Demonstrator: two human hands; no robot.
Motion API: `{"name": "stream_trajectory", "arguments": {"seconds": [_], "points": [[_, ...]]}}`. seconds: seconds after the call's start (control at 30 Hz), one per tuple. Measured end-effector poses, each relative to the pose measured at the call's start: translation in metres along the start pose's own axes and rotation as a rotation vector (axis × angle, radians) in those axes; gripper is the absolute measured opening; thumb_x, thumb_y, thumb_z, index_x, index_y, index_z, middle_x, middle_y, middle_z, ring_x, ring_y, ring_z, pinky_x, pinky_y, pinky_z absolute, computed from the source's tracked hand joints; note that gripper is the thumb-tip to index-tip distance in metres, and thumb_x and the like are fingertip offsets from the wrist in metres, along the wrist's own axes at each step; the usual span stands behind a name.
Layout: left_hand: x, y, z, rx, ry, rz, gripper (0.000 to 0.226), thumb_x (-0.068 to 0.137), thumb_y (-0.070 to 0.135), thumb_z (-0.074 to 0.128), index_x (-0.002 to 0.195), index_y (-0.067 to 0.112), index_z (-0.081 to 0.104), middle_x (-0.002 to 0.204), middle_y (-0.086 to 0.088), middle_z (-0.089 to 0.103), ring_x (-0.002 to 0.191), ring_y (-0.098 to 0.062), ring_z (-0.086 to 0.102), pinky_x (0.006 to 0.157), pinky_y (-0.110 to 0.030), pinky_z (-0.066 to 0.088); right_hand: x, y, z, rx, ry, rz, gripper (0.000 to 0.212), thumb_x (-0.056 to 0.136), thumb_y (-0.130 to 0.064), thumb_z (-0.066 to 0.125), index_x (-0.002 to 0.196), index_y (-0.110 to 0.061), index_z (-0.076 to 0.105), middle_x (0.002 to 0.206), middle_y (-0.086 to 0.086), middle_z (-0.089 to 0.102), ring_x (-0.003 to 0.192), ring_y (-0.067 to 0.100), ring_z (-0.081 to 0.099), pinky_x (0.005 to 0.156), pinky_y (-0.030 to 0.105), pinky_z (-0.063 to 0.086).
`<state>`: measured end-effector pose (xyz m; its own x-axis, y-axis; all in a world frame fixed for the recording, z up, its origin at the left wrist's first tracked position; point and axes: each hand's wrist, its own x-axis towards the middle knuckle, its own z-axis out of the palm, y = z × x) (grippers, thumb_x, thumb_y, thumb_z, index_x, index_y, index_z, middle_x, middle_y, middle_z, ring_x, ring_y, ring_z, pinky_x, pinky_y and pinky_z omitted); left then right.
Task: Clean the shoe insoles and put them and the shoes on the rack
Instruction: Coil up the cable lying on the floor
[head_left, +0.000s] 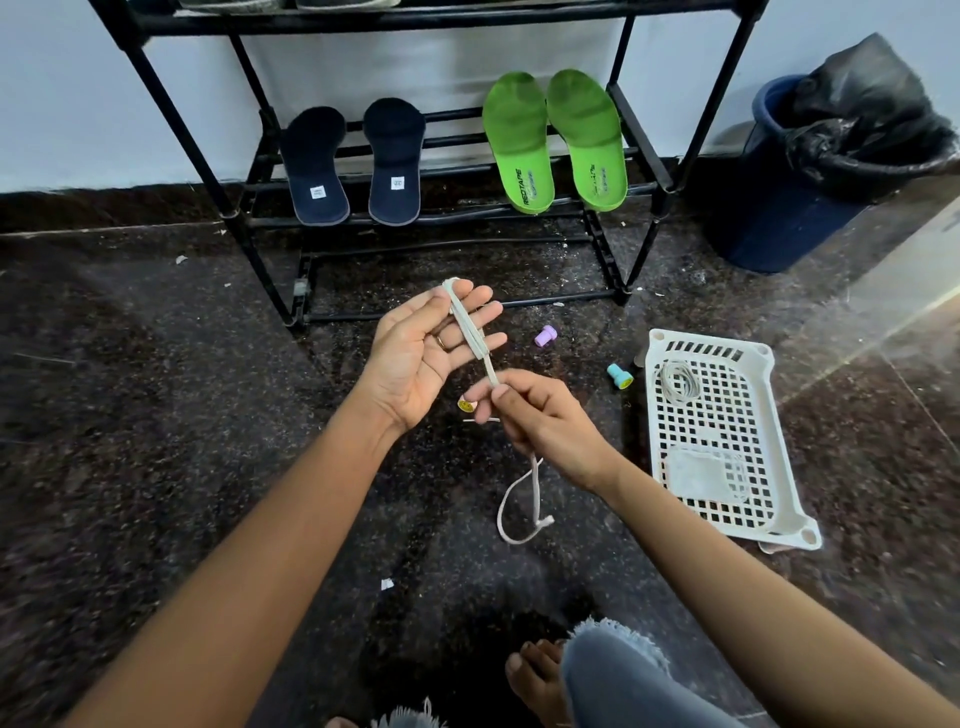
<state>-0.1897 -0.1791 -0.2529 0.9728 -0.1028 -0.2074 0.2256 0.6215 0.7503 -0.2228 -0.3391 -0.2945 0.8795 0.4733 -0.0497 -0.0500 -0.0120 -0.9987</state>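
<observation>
Centre frame, left hand (415, 358) is palm-up w/ fingers spread and mostly straight. A pale shoelace (470, 327) is looped lengthwise over them, so the hand acts as a former, prob. to wind the lace into a neat hank. Right hand (540, 421) pinches the lace just below the loops btwn thumb & forefinger, keeping it taut. The free tail hangs under the right wrist and curls toward the floor.

Upper centre, the rack (244, 208) has both insole pairs on its low bars: dark insoles (317, 166) on the left, green insoles (519, 145) on the right. All are tilted heel-down w/ toes toward the wall, likely to air. Grey shapes on the shelf at the top edge may be shoes; can't tell.

Right of centre, a white perforated basket (652, 415) lies on the floor. It holds a coiled lace (678, 384) at its far end and a folded pale cloth (701, 475) at the near end, so the wound lace prob. goes in there too. Upper right, a blue bin (769, 208) is lined w/ a black bag (872, 119); contents not visible.
</observation>
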Motion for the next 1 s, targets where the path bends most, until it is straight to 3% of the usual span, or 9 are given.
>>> {"name": "stream_trajectory", "arguments": {"seconds": [0.13, 0.3, 0.4, 0.47, 0.5, 0.57, 0.63, 0.77, 1.0], "points": [[0.004, -0.005, -0.003, 0.152, -0.004, 0.028, 0.023, 0.103, 0.008, 0.041, 0.102, 0.003, 0.063, 0.1, -0.011, 0.074, 0.103, -0.026, 0.07, 0.086, -0.046, 0.058, -0.01, -0.007, 0.003, 0.089, -0.075, 0.092, 0.03, 0.102, -0.009, 0.034, 0.097, -0.001, 0.062, 0.084, 0.011, 0.069, 0.052, 0.011, 0.051, 0.047, 0.019, 0.039], [0.001, -0.019, -0.004, 0.413, -0.051, 0.039, 0.02, 0.101, 0.008, 0.047, 0.099, 0.005, 0.067, 0.104, -0.012, 0.073, 0.106, -0.025, 0.069, 0.087, -0.038, 0.058, -0.014, -0.037, 0.01, 0.168, -0.15, 0.12, 0.032, 0.092, -0.013, 0.033, 0.087, -0.005, 0.064, 0.084, 0.017, 0.071, 0.075, 0.026, 0.069, 0.064, 0.025, 0.052], [-0.003, -0.024, -0.006, 0.49, -0.155, 0.019, 0.019, 0.1, 0.009, 0.051, 0.098, -0.006, 0.063, 0.085, -0.029, 0.068, 0.076, -0.029, 0.07, 0.063, -0.028, 0.057, -0.01, -0.064, 0.01, 0.182, -0.093, 0.079, 0.031, 0.089, -0.009, 0.034, 0.083, -0.005, 0.065, 0.078, 0.015, 0.071, 0.059, 0.02, 0.065, 0.054, 0.022, 0.049], [-0.007, -0.027, -0.004, 0.513, -0.248, 0.011, 0.033, 0.094, 0.016, 0.06, 0.105, -0.015, 0.055, 0.067, -0.015, 0.069, 0.06, -0.02, 0.067, 0.061, -0.028, 0.055, -0.004, -0.081, 0.006, 0.194, -0.011, 0.031, 0.032, 0.091, -0.003, 0.033, 0.08, -0.004, 0.064, 0.07, 0.012, 0.07, 0.041, 0.011, 0.051, 0.043, 0.018, 0.041], [-0.008, -0.027, -0.001, 0.528, -0.243, 0.002, 0.034, 0.091, 0.019, 0.065, 0.105, -0.011, 0.059, 0.07, -0.006, 0.071, 0.067, -0.016, 0.069, 0.069, -0.029, 0.056, -0.001, -0.09, 0.003, 0.202, 0.025, 0.011, 0.034, 0.091, -0.001, 0.031, 0.079, -0.003, 0.063, 0.068, 0.014, 0.069, 0.036, 0.008, 0.044, 0.041, 0.017, 0.039], [-0.008, -0.027, 0.001, 0.535, -0.198, -0.015, 0.012, 0.094, 0.014, 0.06, 0.099, 0.006, 0.067, 0.084, 0.0, 0.075, 0.088, -0.015, 0.071, 0.087, -0.035, 0.057, 0.006, -0.107, -0.005, 0.224, 0.085, 0.001, 0.034, 0.091, -0.002, 0.029, 0.08, -0.003, 0.061, 0.079, 0.024, 0.068, 0.032, 0.004, 0.037, 0.043, 0.019, 0.036], [-0.008, -0.028, 0.002, 0.56, -0.204, -0.031, 0.017, 0.099, 0.01, 0.052, 0.097, 0.008, 0.069, 0.095, -0.001, 0.075, 0.103, -0.02, 0.07, 0.096, -0.042, 0.053, 0.014, -0.123, -0.015, 0.232, 0.138, 0.011, 0.033, 0.092, -0.004, 0.029, 0.082, -0.003, 0.06, 0.086, 0.023, 0.069, 0.031, 0.003, 0.03, 0.041, 0.02, 0.028], [-0.012, -0.029, 0.001, 0.593, -0.244, -0.048, 0.022, 0.101, 0.014, 0.049, 0.098, 0.008, 0.07, 0.105, -0.006, 0.074, 0.11, -0.023, 0.067, 0.099, -0.043, 0.051, 0.029, -0.153, -0.03, 0.247, 0.222, -0.049, 0.033, 0.093, -0.005, 0.028, 0.08, -0.003, 0.059, 0.082, 0.015, 0.072, 0.032, 0.004, 0.026, 0.043, 0.022, 0.021], [-0.019, -0.03, 0.0, 0.548, -0.277, -0.063, 0.024, 0.096, 0.02, 0.052, 0.098, 0.003, 0.069, 0.103, -0.011, 0.074, 0.107, -0.025, 0.068, 0.094, -0.04, 0.054, 0.056, -0.174, -0.042, 0.293, 0.34, -0.156, 0.031, 0.095, -0.007, 0.03, 0.089, -0.004, 0.061, 0.087, 0.013, 0.072, 0.043, 0.004, 0.045, 0.04, 0.015, 0.035]]}}
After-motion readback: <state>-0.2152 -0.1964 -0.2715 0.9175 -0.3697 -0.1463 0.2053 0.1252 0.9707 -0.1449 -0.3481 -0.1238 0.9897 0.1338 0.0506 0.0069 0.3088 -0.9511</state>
